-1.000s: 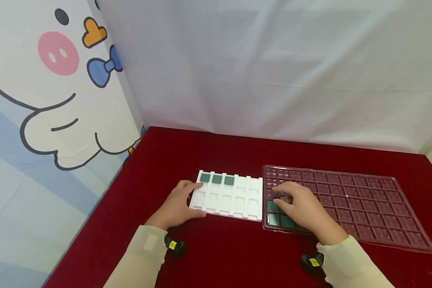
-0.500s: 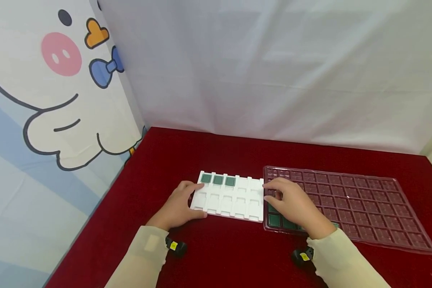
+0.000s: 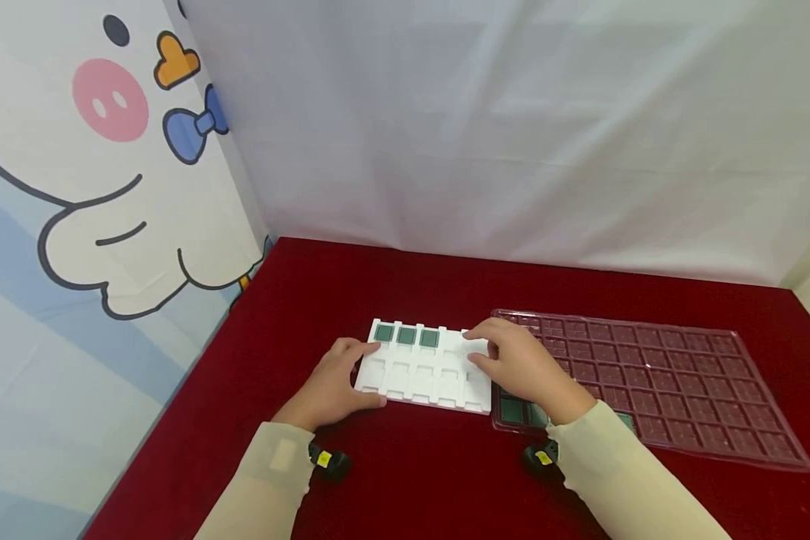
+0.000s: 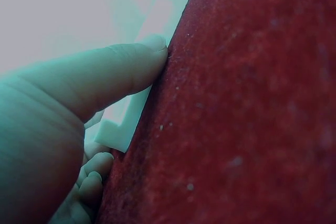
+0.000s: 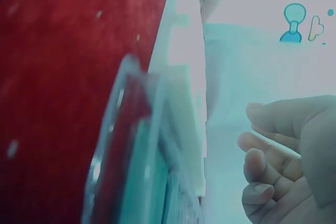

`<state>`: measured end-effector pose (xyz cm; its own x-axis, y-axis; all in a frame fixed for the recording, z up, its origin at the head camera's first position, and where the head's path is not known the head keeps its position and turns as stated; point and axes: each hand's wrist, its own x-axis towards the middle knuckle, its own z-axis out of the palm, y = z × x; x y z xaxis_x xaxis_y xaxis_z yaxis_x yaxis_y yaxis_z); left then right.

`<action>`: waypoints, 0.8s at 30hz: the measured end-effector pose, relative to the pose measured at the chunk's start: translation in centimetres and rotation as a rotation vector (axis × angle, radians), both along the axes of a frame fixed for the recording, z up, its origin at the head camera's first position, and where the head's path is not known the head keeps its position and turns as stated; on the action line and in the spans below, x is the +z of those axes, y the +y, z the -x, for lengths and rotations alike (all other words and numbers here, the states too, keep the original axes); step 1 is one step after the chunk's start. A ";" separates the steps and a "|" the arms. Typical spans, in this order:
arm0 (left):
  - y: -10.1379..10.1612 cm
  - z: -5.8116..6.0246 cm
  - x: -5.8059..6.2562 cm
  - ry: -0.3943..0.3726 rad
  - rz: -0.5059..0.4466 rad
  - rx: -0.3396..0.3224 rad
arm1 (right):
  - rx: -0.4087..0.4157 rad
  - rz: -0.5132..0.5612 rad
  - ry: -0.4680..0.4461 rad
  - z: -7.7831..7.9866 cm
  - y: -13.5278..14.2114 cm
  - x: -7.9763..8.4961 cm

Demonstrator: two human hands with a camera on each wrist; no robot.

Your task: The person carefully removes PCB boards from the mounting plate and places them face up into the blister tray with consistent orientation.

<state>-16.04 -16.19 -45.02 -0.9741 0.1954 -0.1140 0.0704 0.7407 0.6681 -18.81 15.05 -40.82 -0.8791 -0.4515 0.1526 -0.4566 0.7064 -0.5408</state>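
Note:
My left hand (image 3: 331,385) holds the left end of a white tray (image 3: 398,382) between thumb and forefinger; the thumb lies along its near edge in the left wrist view. Three green square chips (image 3: 406,335) sit side by side in the tray's back row, from the left end. Over the right part of this tray is my right hand (image 3: 523,364), thumb and forefinger bent towards each other with a gap between the tips. I see no chip in that gap in the right wrist view, but the bright picture leaves it uncertain.
A clear plastic compartment tray (image 3: 682,382) lies against the white tray's right end. Green chips (image 3: 511,410) fill some of its front-left pockets, partly hidden by my right hand and sleeve. Red cloth (image 3: 405,480) covers the table; a white curtain (image 3: 513,135) hangs behind.
My right hand has moved left from the clear compartment tray to above the white tray's right part. The left hand and the three chips in the white tray stay where they were.

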 end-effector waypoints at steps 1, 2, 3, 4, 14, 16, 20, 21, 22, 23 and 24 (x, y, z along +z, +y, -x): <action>0.0 0.0 0.0 0.000 0.000 -0.002 | 0.008 0.002 0.002 0.1 -0.3 0.0; -0.1 0.0 0.0 -0.001 -0.001 -0.004 | 0.016 0.001 0.004 0.2 -0.5 0.1; -0.1 0.0 0.0 -0.002 -0.002 -0.004 | 0.023 0.000 0.006 0.3 -0.7 0.2; -0.1 0.0 0.0 -0.004 -0.001 -0.005 | 0.028 -0.002 0.004 0.4 -1.0 0.2; -0.2 -0.1 0.0 -0.010 0.005 -0.008 | 0.034 -0.048 -0.045 1.3 -3.1 0.6; -0.2 0.0 -0.1 -0.010 0.004 -0.007 | 0.040 -0.051 -0.045 1.5 -3.5 0.6; -0.2 0.0 -0.1 -0.011 0.001 -0.009 | 0.065 -0.046 -0.036 1.7 -4.2 0.5; -0.2 0.0 -0.1 -0.011 0.000 -0.010 | 0.070 -0.046 -0.034 1.8 -4.4 0.4; -0.2 0.0 -0.1 -0.011 -0.001 -0.010 | 0.075 -0.043 -0.032 1.8 -4.5 0.4; -0.2 0.0 -0.1 -0.012 -0.001 -0.010 | 0.080 -0.041 -0.031 1.8 -4.7 0.3; -0.2 0.0 -0.2 -0.013 -0.001 -0.010 | 0.083 -0.040 -0.030 1.9 -4.8 0.3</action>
